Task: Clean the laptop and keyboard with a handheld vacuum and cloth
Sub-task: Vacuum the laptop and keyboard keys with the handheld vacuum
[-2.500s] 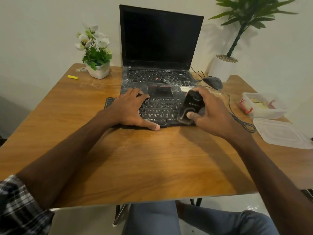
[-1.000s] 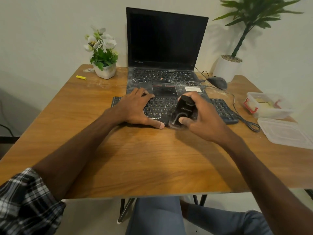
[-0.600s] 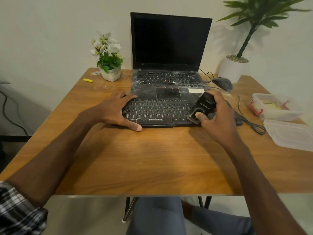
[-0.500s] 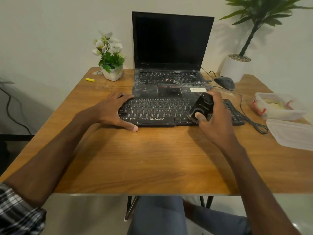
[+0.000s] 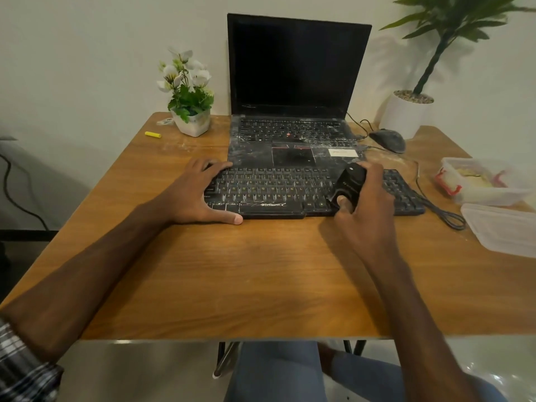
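Vacuum [image 5: 349, 184]: small, black, on the keyboard [image 5: 272, 189], right of its centre. Nose down on the near key rows, tail raised and leaning far-right. Long axis runs near-left to far-right, slanting across the key rows.

Right hand [image 5: 369, 207] grips it: fingers curl over the far-right side, thumb [image 5: 343, 202] presses the near face close to the nose.

Keyboard long axis: left to right, parallel to the near edge of the table [image 5: 261, 285]. Letter keys lie open to the left of the nose. The number pad lies to the right, partly hidden by the hand.

Left hand [image 5: 193, 195]: flat on the keyboard's left end, fingers straight and spread over the keys, thumb along the near edge. It holds nothing and seems to pin the keyboard down. Well apart from the nose, with the middle keys between them.

Judgement: the next pass probably runs along the rows. The right hand alone carries the tool, and the longest uncovered stretch lies to its left, toward the pinning hand.

Laptop [image 5: 293, 140]: just beyond the keyboard, lid open, screen dark, white dust on the deck. Touching the keyboard or not: cannot tell.

Cloth: none identified in view
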Demonstrator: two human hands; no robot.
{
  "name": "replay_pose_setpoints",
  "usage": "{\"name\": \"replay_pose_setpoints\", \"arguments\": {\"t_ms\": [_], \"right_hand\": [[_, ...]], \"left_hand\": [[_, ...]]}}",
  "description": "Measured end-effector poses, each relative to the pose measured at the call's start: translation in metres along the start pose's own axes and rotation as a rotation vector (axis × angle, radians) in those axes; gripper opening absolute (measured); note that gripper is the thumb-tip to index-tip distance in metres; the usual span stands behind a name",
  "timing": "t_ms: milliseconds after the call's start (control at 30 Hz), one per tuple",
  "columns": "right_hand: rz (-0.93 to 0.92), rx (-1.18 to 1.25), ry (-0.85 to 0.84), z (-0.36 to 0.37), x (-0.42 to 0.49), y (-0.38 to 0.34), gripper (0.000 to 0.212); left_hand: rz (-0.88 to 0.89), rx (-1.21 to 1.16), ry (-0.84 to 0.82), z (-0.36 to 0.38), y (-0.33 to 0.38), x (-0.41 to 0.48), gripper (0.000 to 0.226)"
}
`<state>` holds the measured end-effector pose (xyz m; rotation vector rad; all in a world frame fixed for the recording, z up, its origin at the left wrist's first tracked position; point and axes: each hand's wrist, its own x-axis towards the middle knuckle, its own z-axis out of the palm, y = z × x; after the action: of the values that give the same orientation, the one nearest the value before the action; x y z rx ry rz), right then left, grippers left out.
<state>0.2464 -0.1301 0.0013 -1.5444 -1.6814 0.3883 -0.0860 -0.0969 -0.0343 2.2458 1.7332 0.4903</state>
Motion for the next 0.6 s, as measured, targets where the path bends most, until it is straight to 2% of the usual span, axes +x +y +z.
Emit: {"name": "replay_pose_setpoints", "arguments": {"t_ms": [500,600], "right_hand": [[-0.147,0.064,-0.14,0.052,-0.021,-0.055,0.064],[-0.096,0.144,-0.184,0.052,-0.015,-0.062,0.064]], "left_hand": [[0.01,0.006,0.018,0.001,0.001,0.0,0.136],[0.013,0.009,0.024,0.001,0.001,-0.001,0.136]]}}
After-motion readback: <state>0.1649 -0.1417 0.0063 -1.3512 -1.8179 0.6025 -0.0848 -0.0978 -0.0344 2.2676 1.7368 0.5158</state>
